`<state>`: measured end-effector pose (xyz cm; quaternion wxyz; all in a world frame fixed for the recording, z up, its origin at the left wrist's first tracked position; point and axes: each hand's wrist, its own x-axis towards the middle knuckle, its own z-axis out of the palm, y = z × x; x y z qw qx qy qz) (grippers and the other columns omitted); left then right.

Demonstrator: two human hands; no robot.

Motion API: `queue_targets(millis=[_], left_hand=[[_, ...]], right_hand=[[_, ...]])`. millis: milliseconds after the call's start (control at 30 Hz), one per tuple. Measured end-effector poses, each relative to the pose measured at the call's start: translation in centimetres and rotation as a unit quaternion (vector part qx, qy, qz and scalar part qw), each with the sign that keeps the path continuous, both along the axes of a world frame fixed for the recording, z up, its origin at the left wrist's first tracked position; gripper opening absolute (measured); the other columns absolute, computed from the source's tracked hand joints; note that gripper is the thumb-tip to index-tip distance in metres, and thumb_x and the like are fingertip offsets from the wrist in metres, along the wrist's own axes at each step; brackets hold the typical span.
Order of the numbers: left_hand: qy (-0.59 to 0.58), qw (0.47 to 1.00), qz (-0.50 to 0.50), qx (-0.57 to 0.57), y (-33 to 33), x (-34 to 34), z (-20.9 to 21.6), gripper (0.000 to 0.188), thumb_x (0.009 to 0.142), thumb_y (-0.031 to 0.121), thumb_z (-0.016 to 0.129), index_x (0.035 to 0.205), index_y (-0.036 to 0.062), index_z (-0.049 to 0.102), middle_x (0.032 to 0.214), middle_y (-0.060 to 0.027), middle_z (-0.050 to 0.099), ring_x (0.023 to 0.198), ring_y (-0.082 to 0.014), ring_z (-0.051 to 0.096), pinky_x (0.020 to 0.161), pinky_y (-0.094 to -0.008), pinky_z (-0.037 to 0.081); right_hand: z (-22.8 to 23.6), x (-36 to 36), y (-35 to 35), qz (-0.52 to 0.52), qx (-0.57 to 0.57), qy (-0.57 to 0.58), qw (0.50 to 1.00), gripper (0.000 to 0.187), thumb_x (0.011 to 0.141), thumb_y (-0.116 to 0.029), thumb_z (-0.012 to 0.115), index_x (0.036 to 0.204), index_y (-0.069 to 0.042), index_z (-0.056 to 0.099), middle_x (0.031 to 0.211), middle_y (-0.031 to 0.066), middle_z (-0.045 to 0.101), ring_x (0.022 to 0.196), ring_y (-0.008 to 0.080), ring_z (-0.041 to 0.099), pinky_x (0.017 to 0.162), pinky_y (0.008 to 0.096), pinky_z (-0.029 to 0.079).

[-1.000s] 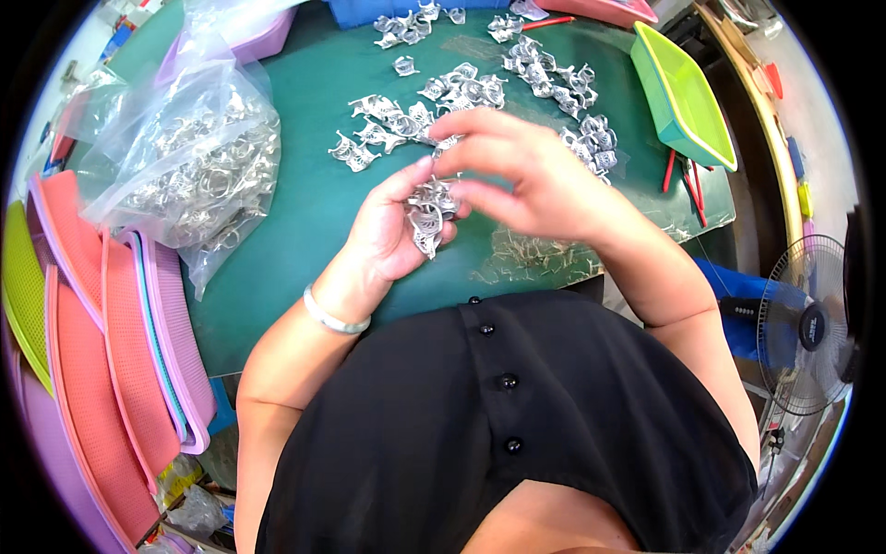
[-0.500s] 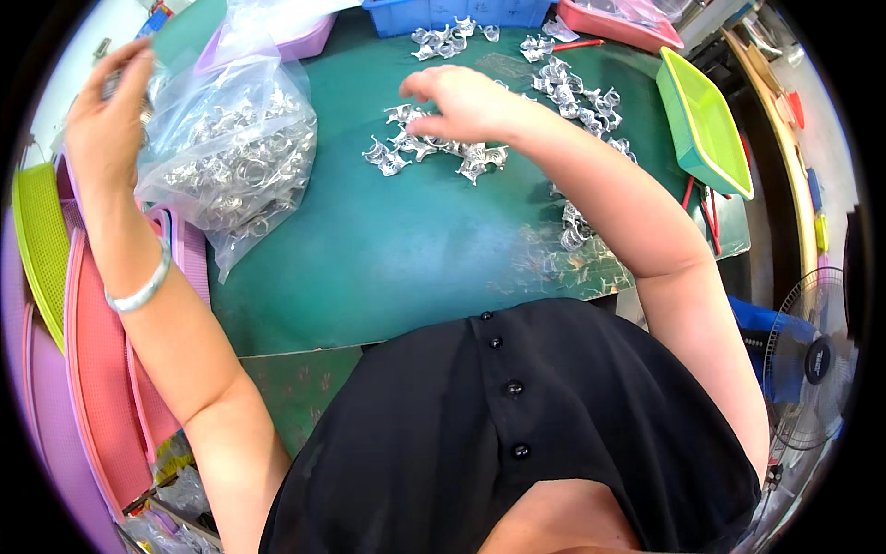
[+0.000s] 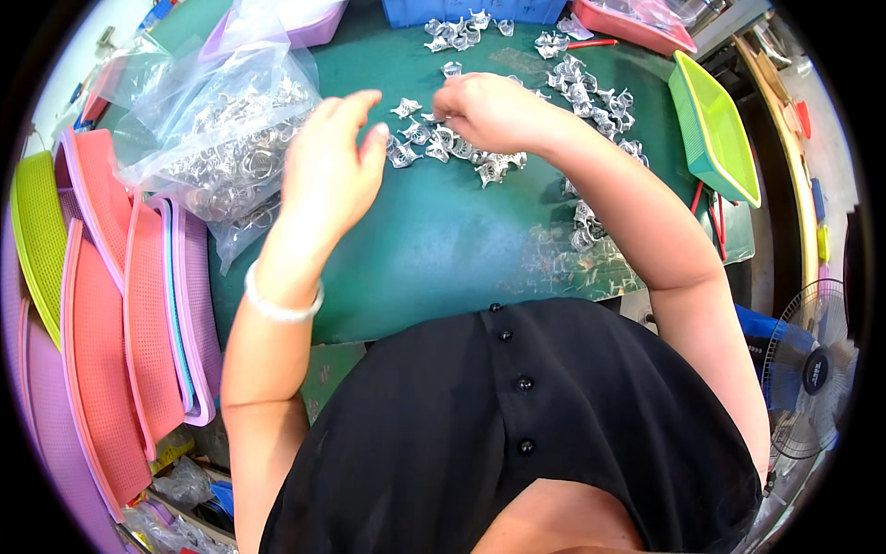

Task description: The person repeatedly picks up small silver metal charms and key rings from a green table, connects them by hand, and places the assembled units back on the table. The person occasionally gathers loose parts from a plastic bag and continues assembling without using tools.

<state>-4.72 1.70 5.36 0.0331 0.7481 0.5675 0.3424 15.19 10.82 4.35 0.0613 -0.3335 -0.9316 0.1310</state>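
My left hand (image 3: 332, 171) is over the near right side of a clear plastic bag (image 3: 226, 171) full of shiny silver metal pieces. Its thumb and fingers are apart, with nothing visible between them. My right hand (image 3: 494, 113) is at a loose group of openwork silver pieces (image 3: 448, 143) on the green table. Its fingers are curled in and pressed together, and whatever they hold is hidden. A single silver piece (image 3: 451, 69) lies just beyond that hand.
More silver pieces (image 3: 581, 88) form a line at the right, under my right forearm. A blue bin (image 3: 471, 11), a pink tray (image 3: 637, 28) and a lime-green basket (image 3: 715, 129) stand around the far side. Stacked plastic baskets (image 3: 101, 360) crowd the left. A fan (image 3: 817, 369) is at right.
My left hand has come from the far left, beyond the bag, to the right toward the loose pieces. My right hand has shifted slightly, its fingers now curled down. A single piece now shows beyond it.
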Motion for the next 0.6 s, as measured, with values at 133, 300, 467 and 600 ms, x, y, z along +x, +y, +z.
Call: queue_targets(millis=[133, 300, 467, 600], left_hand=[[0.042, 0.987, 0.055, -0.147, 2.6, -1.0, -5.3, 0.025, 0.079, 0.013, 0.067, 0.101, 0.0024, 0.065, 0.086, -0.0138, 0.06, 0.077, -0.0272, 0.06, 0.071, -0.036, 0.048], [0.002, 0.997, 0.013, -0.082, 2.4, -1.4, -5.8, 0.011, 0.076, 0.006, 0.066, 0.084, -0.0004, 0.063, 0.088, -0.014, 0.059, 0.08, -0.0308, 0.059, 0.072, -0.0365, 0.048], [0.115, 0.992, -0.059, 0.004, 1.4, -2.1, -5.9, 0.011, 0.073, -0.005, 0.058, 0.083, -0.0001, 0.057, 0.101, -0.0134, 0.056, 0.091, -0.0331, 0.056, 0.078, -0.0385, 0.047], [0.116, 0.981, -0.153, -0.014, 0.7, -2.4, -5.6, 0.012, 0.072, -0.009, 0.055, 0.082, -0.0013, 0.053, 0.105, -0.014, 0.055, 0.093, -0.0339, 0.056, 0.079, -0.0392, 0.047]], right_hand=[[-1.4, -1.8, 0.1, 0.006, 0.042, 0.021, 0.999, 0.025, 0.08, -0.017, 0.062, 0.103, -0.008, 0.065, 0.103, 0.0128, 0.063, 0.1, 0.0317, 0.058, 0.087, 0.0414, 0.046], [-2.0, -2.7, 0.0, -0.001, 0.084, -0.023, 0.996, 0.022, 0.078, -0.023, 0.066, 0.097, -0.012, 0.068, 0.099, 0.0102, 0.064, 0.098, 0.0296, 0.057, 0.086, 0.0409, 0.046], [-2.6, -2.9, 1.0, -0.01, 0.035, 0.02, 0.999, 0.01, 0.075, -0.016, 0.066, 0.082, -0.009, 0.067, 0.084, 0.009, 0.063, 0.088, 0.0294, 0.056, 0.083, 0.0393, 0.045], [-2.8, -2.6, 1.3, -0.009, 0.015, 0.026, 1.0, 0.01, 0.075, -0.018, 0.066, 0.081, -0.01, 0.067, 0.085, 0.0077, 0.063, 0.086, 0.0291, 0.055, 0.082, 0.0399, 0.045]])
